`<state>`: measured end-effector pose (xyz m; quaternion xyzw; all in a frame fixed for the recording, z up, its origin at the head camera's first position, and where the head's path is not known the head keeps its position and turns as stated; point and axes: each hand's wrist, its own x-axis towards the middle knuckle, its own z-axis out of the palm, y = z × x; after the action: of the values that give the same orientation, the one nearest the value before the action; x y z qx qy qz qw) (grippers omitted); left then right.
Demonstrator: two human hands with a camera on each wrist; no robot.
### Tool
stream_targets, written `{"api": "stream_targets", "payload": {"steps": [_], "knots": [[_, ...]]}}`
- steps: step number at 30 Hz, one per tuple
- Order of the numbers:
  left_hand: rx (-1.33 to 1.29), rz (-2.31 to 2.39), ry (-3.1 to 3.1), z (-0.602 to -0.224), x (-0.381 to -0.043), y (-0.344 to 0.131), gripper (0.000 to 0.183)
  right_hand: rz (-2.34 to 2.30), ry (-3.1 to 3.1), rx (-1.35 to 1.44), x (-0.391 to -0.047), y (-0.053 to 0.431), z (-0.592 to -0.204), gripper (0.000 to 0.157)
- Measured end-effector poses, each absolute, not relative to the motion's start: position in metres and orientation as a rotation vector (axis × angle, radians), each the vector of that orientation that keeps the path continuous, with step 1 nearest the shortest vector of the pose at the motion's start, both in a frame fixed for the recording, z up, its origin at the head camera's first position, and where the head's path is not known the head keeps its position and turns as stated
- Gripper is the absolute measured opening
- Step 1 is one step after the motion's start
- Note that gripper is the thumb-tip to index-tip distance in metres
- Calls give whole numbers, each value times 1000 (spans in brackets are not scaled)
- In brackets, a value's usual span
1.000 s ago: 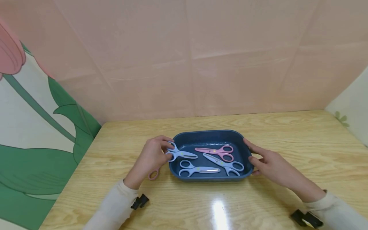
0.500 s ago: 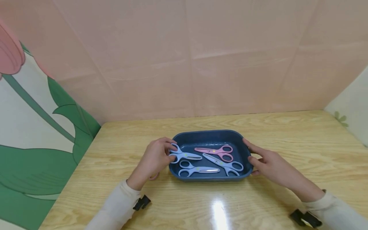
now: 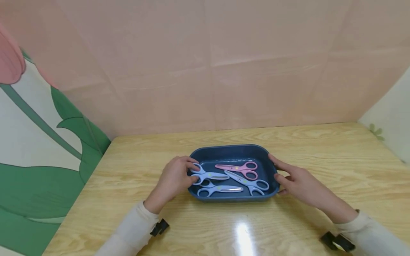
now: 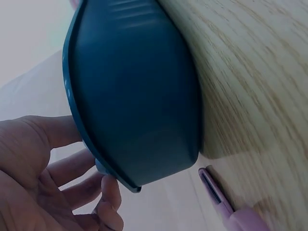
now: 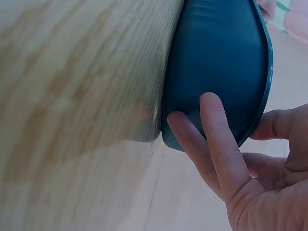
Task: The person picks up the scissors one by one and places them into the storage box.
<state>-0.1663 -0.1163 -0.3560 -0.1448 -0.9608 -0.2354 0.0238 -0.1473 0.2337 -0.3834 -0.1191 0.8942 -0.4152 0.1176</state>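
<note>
A dark blue tray [image 3: 230,199] stands on the table. My left hand [image 3: 176,176] pinches light blue scissors [image 3: 209,175] by the handles over the tray's left end, blades pointing right. Inside lie pink scissors [image 3: 238,168] and two more blue pairs, one front scissors [image 3: 221,189] and one right-hand scissors [image 3: 246,182]. My right hand [image 3: 296,185] grips the tray's right end; in the right wrist view, two fingers [image 5: 219,139] press its outer wall and the thumb side is at the rim. Another pair of pink scissors [image 4: 238,216] lies on the table, hidden behind the left hand in the head view.
The wood-grain table [image 3: 198,227] ends against a pinkish sheet [image 3: 208,71] at the back. A wall with a flower print [image 3: 64,160] rises on the left. Each sleeve carries a black clip [image 3: 159,227].
My left hand has moved right and slightly nearer with the light blue scissors, which now overlap the front blue pair. The pink handle on the table has gone behind the hand. My right hand stays put.
</note>
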Motion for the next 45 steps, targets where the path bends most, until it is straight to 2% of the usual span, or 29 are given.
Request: {"api": "stream_targets", "payload": {"steps": [45], "knots": [[-604, -568, -2922, -362, -173, -97, 15, -1212, 2632, -351, -143, 235, -382, 63]]}}
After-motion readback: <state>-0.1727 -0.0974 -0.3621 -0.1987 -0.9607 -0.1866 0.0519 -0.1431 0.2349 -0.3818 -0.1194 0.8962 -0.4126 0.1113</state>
